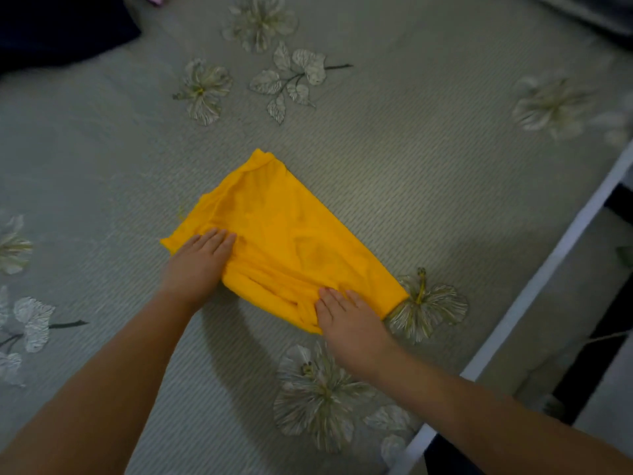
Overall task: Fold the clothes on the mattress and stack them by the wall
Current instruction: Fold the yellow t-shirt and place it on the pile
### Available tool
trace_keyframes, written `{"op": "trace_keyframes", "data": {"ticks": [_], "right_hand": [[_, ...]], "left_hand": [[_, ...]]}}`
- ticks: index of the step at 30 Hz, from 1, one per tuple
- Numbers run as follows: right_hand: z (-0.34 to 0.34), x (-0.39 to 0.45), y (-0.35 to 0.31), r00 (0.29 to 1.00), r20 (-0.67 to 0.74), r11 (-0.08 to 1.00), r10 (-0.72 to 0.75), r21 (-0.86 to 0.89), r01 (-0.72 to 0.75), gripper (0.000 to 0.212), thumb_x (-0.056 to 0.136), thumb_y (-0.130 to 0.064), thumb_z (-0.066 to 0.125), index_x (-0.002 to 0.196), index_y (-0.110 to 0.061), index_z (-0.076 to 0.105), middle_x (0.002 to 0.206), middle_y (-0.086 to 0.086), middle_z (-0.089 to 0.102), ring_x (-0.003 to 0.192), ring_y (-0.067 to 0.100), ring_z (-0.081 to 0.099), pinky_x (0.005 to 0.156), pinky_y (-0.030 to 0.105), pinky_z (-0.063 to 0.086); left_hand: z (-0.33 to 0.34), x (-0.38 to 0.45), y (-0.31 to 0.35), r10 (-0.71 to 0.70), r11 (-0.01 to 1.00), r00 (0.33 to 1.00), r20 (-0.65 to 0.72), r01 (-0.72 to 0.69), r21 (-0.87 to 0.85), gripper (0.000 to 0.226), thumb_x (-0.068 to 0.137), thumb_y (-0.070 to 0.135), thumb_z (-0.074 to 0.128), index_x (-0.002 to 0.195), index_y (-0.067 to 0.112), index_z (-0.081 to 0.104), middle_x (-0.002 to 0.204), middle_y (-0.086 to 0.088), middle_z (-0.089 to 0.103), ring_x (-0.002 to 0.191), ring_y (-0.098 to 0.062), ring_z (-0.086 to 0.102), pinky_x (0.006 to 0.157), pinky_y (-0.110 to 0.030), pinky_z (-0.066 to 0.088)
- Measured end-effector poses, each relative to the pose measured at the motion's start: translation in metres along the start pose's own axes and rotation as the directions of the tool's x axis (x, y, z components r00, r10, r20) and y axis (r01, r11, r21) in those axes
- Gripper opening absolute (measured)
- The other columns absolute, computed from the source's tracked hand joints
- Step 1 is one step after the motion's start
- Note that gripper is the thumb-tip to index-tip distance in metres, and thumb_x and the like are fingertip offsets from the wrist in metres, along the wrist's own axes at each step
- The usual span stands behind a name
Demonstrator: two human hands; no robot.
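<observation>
Yellow garment [284, 234]: I saw it lying partly folded near the middle of the mattress [428, 173], a long band running from about 10 o'clock down to 4 o'clock, with its collar end pointing toward 12 o'clock.
Left grip [198, 262]: I saw my left hand flat on the garment's near-left corner, fingers straight and together, pressing the cloth down; nothing was curled round the fabric. The bulk of the garment lay at 2 to 3 o'clock from this hand.
Right grip [349, 320]: I saw my right hand flat on the near edge, close to the lower-right end, fingers straight and pointing toward 11 o'clock, resting on bunched folds. The garment spread from it toward 11 and 12 o'clock.
Between the grips: I saw a ridge of gathered cloth along the near edge, joining the two hands.
Mattress: grey-green ribbed cover with pale printed flowers; one flower [428, 303] sat just beside the garment's lower-right end at 3 o'clock from my right hand.
Dark cloth [61, 25]: I saw it at the far 10 o'clock corner, well apart from the garment; too dim to tell what it was.
Mattress edge [548, 269]: a white border ran along the 3 to 5 o'clock side.
</observation>
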State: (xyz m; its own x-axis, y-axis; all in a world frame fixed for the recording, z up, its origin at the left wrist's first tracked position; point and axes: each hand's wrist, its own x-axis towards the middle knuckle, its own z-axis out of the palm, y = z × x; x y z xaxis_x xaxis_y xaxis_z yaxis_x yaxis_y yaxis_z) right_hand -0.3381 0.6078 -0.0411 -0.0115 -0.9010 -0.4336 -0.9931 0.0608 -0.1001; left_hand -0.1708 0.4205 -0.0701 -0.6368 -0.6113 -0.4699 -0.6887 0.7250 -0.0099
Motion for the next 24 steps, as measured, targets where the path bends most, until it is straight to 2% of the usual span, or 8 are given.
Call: {"op": "trace_keyframes", "data": {"ticks": [3,5,6,7,9,11,18,24], "right_hand": [[-0.037,-0.002,0.052,0.996,-0.054,0.996,0.067,0.063,-0.064,0.06,0.067,-0.018,0.077,0.117,0.009,0.057,0.12,0.025,0.059,0.11,0.026,0.061,0.089,0.032,0.05],[-0.063,-0.009,0.089,0.997,0.018,0.991,0.075,0.108,-0.077,0.052,0.092,-0.012,0.047,0.139,0.003,0.03,0.145,0.019,0.035,0.131,0.023,0.041,0.105,0.029,0.032],[-0.074,-0.012,0.107,0.995,0.044,0.986,0.089,0.136,-0.095,0.05,0.096,-0.012,0.037,0.143,-0.003,0.022,0.15,0.012,0.028,0.135,0.019,0.034,0.107,0.027,0.026],[-0.087,-0.016,0.126,0.992,0.029,0.982,0.121,0.142,-0.124,0.05,0.097,-0.013,0.033,0.144,-0.007,0.019,0.151,0.008,0.026,0.135,0.017,0.032,0.107,0.026,0.024],[-0.11,-0.023,0.164,0.986,-0.041,0.982,0.159,0.105,-0.154,0.051,0.097,-0.012,0.033,0.145,-0.008,0.017,0.151,0.007,0.025,0.136,0.016,0.03,0.107,0.026,0.023],[-0.134,-0.031,0.201,0.976,-0.087,0.977,0.2,0.098,-0.191,0.053,0.097,-0.01,0.034,0.146,-0.009,0.014,0.152,0.008,0.022,0.138,0.017,0.027,0.108,0.026,0.021],[-0.189,-0.041,0.336,0.941,-0.165,0.949,0.294,0.171,-0.267,0.058,0.094,-0.008,0.04,0.146,-0.012,0.014,0.153,0.006,0.022,0.138,0.018,0.026,0.106,0.026,0.022],[-0.241,-0.007,0.495,0.92,-0.205,0.931,0.334,0.222,-0.289,0.056,0.096,-0.006,0.033,0.147,-0.014,0.011,0.153,0.007,0.021,0.14,0.018,0.023,0.107,0.029,0.026]], "left_hand": [[-0.037,-0.006,0.026,0.012,0.995,0.995,-0.096,-0.021,-0.095,0.058,0.085,-0.008,0.049,0.139,-0.002,0.028,0.145,-0.026,0.028,0.132,-0.037,0.034,0.109,-0.041,0.027],[-0.072,-0.001,0.048,0.128,0.99,0.969,-0.209,-0.138,-0.036,0.066,0.053,-0.024,0.071,0.116,-0.015,0.053,0.115,-0.038,0.054,0.098,-0.052,0.058,0.078,-0.056,0.049],[-0.093,0.004,0.058,0.196,0.98,0.948,-0.25,-0.194,0.034,0.07,0.046,-0.025,0.073,0.112,-0.016,0.056,0.111,-0.038,0.056,0.093,-0.052,0.06,0.072,-0.056,0.05],[-0.113,0.012,0.067,0.238,0.971,0.943,-0.233,-0.223,0.089,0.073,0.055,-0.024,0.069,0.123,-0.012,0.048,0.124,-0.037,0.049,0.108,-0.049,0.054,0.086,-0.05,0.048],[-0.15,0.033,0.084,0.292,0.956,0.941,-0.168,-0.283,0.077,0.071,0.085,-0.01,0.046,0.145,0.005,0.011,0.153,-0.018,0.011,0.141,-0.03,0.017,0.113,-0.032,0.015],[-0.183,0.053,0.105,0.297,0.953,0.949,-0.105,-0.287,0.102,0.067,0.093,-0.001,0.034,0.146,0.013,-0.006,0.155,-0.008,-0.006,0.143,-0.02,-0.001,0.112,-0.025,-0.003],[-0.289,0.137,0.195,0.361,0.922,0.917,-0.169,-0.323,0.215,0.064,0.096,0.006,0.034,0.146,0.012,-0.006,0.156,-0.007,-0.004,0.143,-0.017,0.0,0.112,-0.024,-0.003],[-0.381,0.267,0.274,0.359,0.923,0.917,-0.174,-0.321,0.211,0.063,0.095,0.002,0.033,0.146,0.013,-0.002,0.156,-0.008,0.0,0.143,-0.018,0.004,0.113,-0.025,0.003]]}}
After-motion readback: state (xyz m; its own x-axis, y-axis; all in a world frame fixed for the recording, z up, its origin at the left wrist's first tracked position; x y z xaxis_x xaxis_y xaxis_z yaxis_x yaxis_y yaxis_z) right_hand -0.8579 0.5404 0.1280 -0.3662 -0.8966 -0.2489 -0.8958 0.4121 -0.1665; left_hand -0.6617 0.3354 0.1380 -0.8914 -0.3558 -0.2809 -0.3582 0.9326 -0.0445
